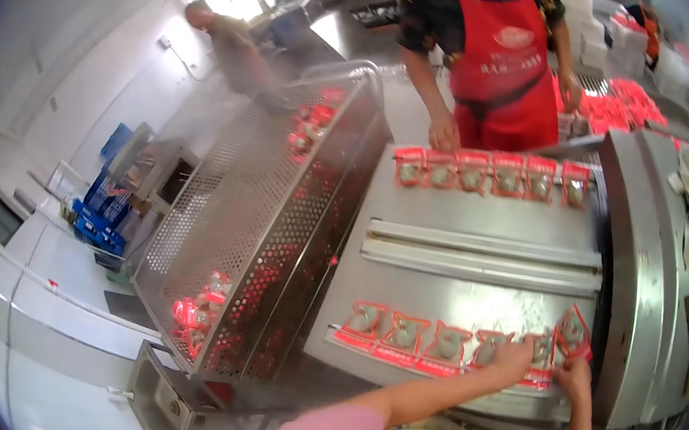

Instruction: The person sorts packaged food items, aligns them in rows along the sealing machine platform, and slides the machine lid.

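My right hand (574, 376) is closed on the lower end of a red-edged clear pouch (573, 332), which stands tilted at the right end of the near row. Inside it is a roundish grey-green item. Just left of that, my left hand (513, 361) has its fingers closed at another such pouch (540, 349) and partly covers it. Further left in the row lie more pouches, among them a flat pouch (449, 343) with its red edge toward me. All rest on the steel bed of a machine (463, 303).
Two metal bars (484, 258) cross the bed; beyond them lies a far row of pouches (471, 175). A co-worker in a red apron (505, 63) stands opposite. Left is a perforated steel bin (273, 232) with red packets; right, a heavy metal housing (641, 286). Another person (231, 51) stands behind.
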Available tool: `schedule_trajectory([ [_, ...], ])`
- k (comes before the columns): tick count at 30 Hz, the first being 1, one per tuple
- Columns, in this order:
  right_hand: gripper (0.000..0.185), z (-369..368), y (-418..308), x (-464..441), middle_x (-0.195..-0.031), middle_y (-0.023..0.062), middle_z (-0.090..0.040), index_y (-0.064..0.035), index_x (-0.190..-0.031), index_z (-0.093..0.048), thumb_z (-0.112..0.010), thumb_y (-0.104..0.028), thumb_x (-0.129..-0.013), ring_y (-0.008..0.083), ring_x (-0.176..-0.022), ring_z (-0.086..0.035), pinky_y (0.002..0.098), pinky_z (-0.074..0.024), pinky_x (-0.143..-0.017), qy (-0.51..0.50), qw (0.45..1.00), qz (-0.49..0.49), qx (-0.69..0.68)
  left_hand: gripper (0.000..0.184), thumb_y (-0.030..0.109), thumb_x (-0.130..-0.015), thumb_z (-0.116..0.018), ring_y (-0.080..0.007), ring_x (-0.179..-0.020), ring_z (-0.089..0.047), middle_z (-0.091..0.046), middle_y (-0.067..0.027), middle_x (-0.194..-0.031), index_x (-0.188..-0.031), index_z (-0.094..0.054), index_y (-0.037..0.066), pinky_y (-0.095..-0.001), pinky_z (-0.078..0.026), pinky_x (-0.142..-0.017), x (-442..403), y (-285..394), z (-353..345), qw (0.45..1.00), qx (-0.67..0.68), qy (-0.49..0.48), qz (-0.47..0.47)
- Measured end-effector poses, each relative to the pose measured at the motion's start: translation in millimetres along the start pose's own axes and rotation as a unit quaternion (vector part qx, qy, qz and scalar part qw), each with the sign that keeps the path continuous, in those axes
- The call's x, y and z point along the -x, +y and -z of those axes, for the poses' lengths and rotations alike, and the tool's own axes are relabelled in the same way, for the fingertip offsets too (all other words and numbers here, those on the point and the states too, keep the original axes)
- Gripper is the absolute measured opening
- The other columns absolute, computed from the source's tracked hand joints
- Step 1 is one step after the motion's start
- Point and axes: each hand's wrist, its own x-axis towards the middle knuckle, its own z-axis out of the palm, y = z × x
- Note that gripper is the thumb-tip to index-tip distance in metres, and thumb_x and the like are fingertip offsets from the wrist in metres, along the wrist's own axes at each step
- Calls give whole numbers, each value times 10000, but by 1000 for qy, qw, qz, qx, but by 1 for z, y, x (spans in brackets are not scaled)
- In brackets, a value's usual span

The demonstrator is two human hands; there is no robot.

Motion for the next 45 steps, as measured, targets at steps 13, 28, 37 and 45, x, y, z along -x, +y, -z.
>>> schedule_trajectory([
  [13, 183, -7, -5, 10, -647, 172, -624, -12, -634, -668, -758, -167, -598, 324, -689, -646, 417, -487, -630, 86, 994, 42, 55, 228, 90, -769, -582, -311, -884, -637, -637, -196, -946, -978, -595, -1, -405, -530, -649, 22, 14, 6, 996, -42, 18, -78],
  [28, 398, 23, -20, -26, -1027, 155, -599, -22, -1057, -574, -683, -236, -740, 353, -1002, -558, 430, -462, -853, 201, 975, 78, 60, 213, 66, -699, -628, -289, -825, -545, -541, -113, -872, -911, -612, 62, -381, -488, -654, 32, 22, 3, 942, -18, 109, -317],
  [37, 605, 32, -31, -60, -923, 135, -651, -3, -1026, -646, -752, -477, -666, 277, -857, -613, 374, -475, -774, -36, 997, -67, 23, 134, 39, -693, -570, -257, -806, -550, -528, -90, -812, -818, -612, 60, -354, -488, -631, 32, 18, -10, 940, -27, 109, -322],
  [45, 598, 29, -32, -46, -868, 81, -681, 3, -937, -686, -681, -565, -751, 129, -768, -613, 296, -473, -694, -247, 941, -110, -202, 207, 62, -741, -560, -224, -807, -578, -567, -34, -837, -896, -681, 130, -357, -504, -626, 32, 21, -7, 950, 4, 98, -298],
])
